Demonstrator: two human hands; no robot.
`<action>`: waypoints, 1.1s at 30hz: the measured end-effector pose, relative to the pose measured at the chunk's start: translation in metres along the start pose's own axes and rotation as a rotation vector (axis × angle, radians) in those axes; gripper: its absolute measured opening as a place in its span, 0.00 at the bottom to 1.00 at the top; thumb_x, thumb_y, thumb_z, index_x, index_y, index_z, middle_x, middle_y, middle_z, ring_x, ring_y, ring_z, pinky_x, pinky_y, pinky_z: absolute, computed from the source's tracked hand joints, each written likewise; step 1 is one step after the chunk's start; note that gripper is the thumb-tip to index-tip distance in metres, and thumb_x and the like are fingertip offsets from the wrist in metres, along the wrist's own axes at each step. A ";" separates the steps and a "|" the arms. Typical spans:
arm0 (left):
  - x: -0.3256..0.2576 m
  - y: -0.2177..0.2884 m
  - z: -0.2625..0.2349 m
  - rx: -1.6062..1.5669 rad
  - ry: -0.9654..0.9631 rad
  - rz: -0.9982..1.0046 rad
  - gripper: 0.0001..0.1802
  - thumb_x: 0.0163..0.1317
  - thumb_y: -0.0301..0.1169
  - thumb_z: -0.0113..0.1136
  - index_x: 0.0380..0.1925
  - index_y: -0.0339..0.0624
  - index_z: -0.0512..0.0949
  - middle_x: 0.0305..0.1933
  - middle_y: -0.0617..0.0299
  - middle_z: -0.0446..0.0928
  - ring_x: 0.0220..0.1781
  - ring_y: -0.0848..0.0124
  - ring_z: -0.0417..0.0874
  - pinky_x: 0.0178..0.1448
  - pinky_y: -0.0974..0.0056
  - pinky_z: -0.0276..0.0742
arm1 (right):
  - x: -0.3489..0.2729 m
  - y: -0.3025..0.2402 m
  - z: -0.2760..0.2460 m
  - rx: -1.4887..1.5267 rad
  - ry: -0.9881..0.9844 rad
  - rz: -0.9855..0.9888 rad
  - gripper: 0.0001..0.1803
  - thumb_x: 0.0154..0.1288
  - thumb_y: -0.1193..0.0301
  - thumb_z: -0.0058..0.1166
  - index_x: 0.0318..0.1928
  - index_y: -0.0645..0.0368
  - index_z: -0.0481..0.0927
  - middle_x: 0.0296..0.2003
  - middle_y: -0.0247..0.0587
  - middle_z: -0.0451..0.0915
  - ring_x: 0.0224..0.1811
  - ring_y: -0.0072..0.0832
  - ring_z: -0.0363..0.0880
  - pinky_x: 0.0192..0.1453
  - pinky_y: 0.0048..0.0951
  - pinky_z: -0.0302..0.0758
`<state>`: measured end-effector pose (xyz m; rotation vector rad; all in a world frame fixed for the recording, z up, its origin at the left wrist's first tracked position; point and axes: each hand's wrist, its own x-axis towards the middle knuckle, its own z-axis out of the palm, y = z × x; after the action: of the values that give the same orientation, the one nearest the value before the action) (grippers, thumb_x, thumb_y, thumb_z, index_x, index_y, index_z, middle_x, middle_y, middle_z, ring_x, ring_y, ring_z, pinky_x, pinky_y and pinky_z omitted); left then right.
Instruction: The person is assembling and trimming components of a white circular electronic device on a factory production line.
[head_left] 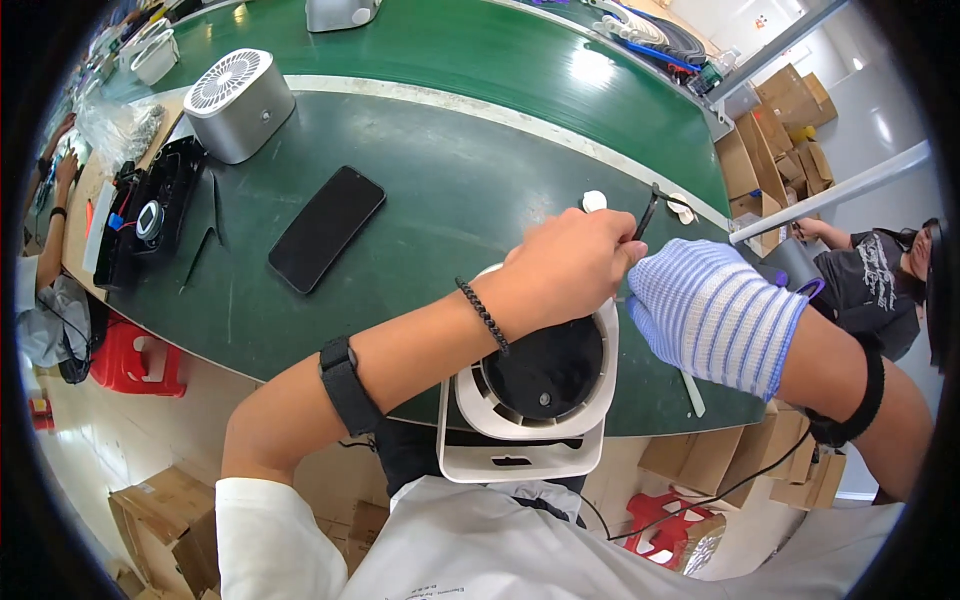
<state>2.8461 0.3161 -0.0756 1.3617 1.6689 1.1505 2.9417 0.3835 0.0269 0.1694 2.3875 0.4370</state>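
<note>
Near the table's front edge a white round appliance (pixel 470 405) with a black disc face (pixel 545 375) lies below my hands, partly hidden by my left wrist. My left hand (pixel 575 262), bare, is closed with its fingertips pinched on a thin black cord-like piece (pixel 650 212) that bends to the right at its top. Close beside those fingertips is my right hand (pixel 705 310) in a blue-and-white striped knit glove. Its fingers are curled closed, and what they hold, if anything, is hidden. Small white round pieces (pixel 594 201) lie just beyond my hands.
A black phone (pixel 327 230) lies left of the appliance. Farther left stand a silver grilled fan unit (pixel 240 105) and a black housing with wires (pixel 150 215). A white strip (pixel 693 393) lies near the right. Cardboard boxes (pixel 770 150) and a person (pixel 870 275) are at the right.
</note>
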 end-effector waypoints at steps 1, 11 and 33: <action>0.000 -0.001 0.000 0.032 0.002 -0.003 0.15 0.69 0.40 0.56 0.38 0.38 0.81 0.34 0.44 0.83 0.40 0.46 0.84 0.44 0.50 0.77 | 0.004 -0.001 0.003 -0.007 -0.001 0.011 0.07 0.61 0.75 0.54 0.34 0.60 0.85 0.24 0.49 0.82 0.26 0.42 0.84 0.31 0.43 0.81; 0.003 -0.003 0.003 0.092 0.031 0.044 0.16 0.71 0.42 0.55 0.39 0.39 0.79 0.33 0.43 0.82 0.39 0.44 0.82 0.43 0.47 0.74 | -0.002 -0.017 0.030 -0.057 0.015 0.147 0.05 0.60 0.72 0.56 0.32 0.57 0.85 0.24 0.45 0.83 0.27 0.42 0.85 0.31 0.45 0.80; -0.012 -0.030 -0.009 0.576 0.024 0.543 0.14 0.53 0.27 0.65 0.40 0.36 0.79 0.36 0.46 0.83 0.39 0.44 0.83 0.45 0.49 0.79 | -0.002 0.005 0.063 0.387 0.529 -0.134 0.11 0.67 0.68 0.52 0.36 0.60 0.84 0.23 0.47 0.80 0.24 0.39 0.81 0.30 0.38 0.78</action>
<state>2.8294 0.3005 -0.1002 2.2737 1.7778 0.9932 2.9849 0.4041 -0.0140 0.0693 2.9652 -0.0645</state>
